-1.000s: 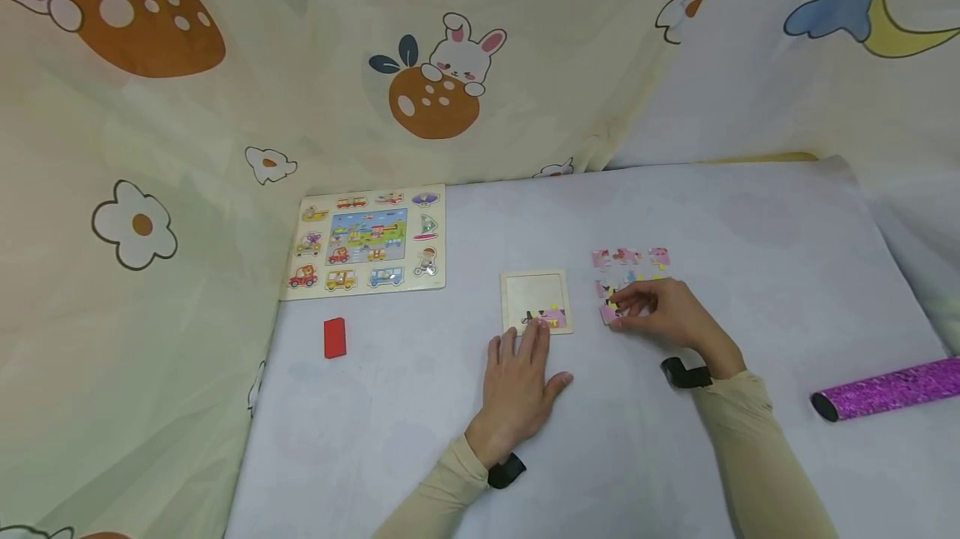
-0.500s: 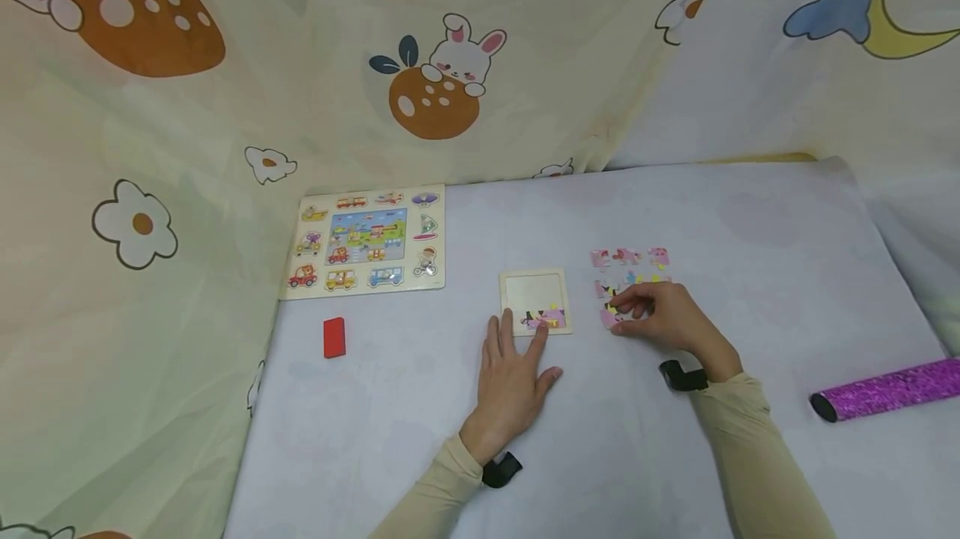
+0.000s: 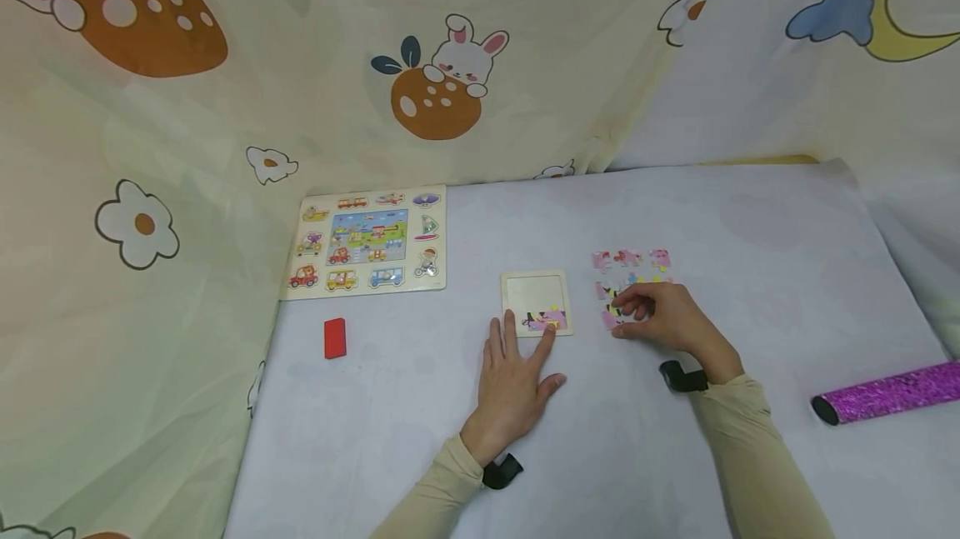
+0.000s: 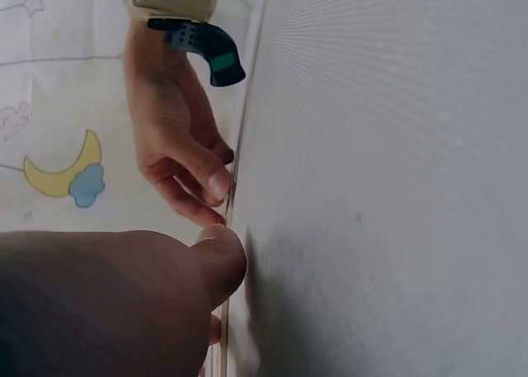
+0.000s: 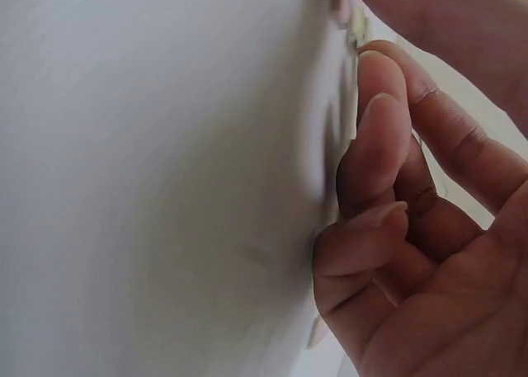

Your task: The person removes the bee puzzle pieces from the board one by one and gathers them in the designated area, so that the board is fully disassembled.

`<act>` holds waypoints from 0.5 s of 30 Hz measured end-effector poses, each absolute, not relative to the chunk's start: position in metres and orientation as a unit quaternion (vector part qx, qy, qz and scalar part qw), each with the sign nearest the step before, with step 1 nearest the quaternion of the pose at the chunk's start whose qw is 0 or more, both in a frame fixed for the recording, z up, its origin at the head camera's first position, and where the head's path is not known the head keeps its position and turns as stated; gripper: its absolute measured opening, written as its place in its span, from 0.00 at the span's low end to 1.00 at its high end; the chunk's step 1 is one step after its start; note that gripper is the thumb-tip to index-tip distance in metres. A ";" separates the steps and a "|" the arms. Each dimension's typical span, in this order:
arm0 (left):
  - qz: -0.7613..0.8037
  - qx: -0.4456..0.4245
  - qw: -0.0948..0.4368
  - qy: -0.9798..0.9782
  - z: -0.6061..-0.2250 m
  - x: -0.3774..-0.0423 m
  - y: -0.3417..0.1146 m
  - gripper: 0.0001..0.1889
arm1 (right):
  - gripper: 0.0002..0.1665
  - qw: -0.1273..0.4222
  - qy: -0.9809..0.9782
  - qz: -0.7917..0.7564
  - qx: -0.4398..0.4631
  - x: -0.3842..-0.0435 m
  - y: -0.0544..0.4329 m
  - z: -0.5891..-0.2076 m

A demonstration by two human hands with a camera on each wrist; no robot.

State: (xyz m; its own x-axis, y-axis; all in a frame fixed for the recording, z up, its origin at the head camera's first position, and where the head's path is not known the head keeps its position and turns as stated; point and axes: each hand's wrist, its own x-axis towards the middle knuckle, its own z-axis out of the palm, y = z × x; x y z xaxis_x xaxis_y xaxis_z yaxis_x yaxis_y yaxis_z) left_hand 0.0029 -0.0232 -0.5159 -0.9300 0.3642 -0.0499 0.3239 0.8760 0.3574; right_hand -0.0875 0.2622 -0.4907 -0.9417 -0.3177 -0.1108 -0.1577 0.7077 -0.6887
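Note:
A small square puzzle tray (image 3: 534, 275) with a pale wooden rim lies in the middle of the white table. Pink and yellow puzzle pieces (image 3: 538, 321) sit along its near edge inside. My left hand (image 3: 507, 393) is spread with straight fingers, its fingertips on the tray's near side and on the pieces there. To the right, my right hand (image 3: 670, 321) pinches a pink puzzle piece (image 3: 608, 320) between thumb and index finger, low at the table. The other fingers are curled in, as the right wrist view shows. Loose pink puzzle pieces (image 3: 628, 258) lie in rows just beyond, partly hidden by this hand.
At the back left lies a larger wooden vehicle puzzle board (image 3: 369, 237). A red block (image 3: 334, 338) is in front of it. A shiny purple tube (image 3: 888, 391) lies at the right edge. A printed curtain (image 3: 322, 89) hangs behind and left of the table.
The left fingers have drawn back slightly from the pieces in the tray, showing more of them, and the index finger has shifted towards the near rim. The right hand has barely moved.

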 end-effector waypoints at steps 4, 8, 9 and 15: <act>0.173 0.177 0.062 0.967 -0.516 0.003 -0.023 0.37 | 0.23 0.095 0.914 -0.371 -0.134 -0.090 0.255 -0.488; 0.165 0.178 0.065 0.968 -0.518 0.002 -0.023 0.37 | 0.21 0.089 0.904 -0.391 -0.147 -0.096 0.240 -0.485; 0.163 0.178 0.064 0.968 -0.519 0.002 -0.023 0.37 | 0.21 0.092 0.902 -0.394 -0.151 -0.097 0.235 -0.485; 0.153 0.181 0.058 0.970 -0.520 0.001 -0.023 0.37 | 0.18 0.122 0.891 -0.400 -0.176 -0.105 0.201 -0.481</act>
State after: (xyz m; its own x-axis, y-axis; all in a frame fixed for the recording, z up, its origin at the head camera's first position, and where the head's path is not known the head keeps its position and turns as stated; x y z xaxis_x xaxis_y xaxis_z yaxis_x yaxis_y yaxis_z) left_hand 0.0009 -0.0234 -0.5196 -0.9276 0.3692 -0.0575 0.3335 0.8874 0.3182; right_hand -0.1049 0.2010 -0.4806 -0.9086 -0.4104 -0.0770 -0.2153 0.6185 -0.7557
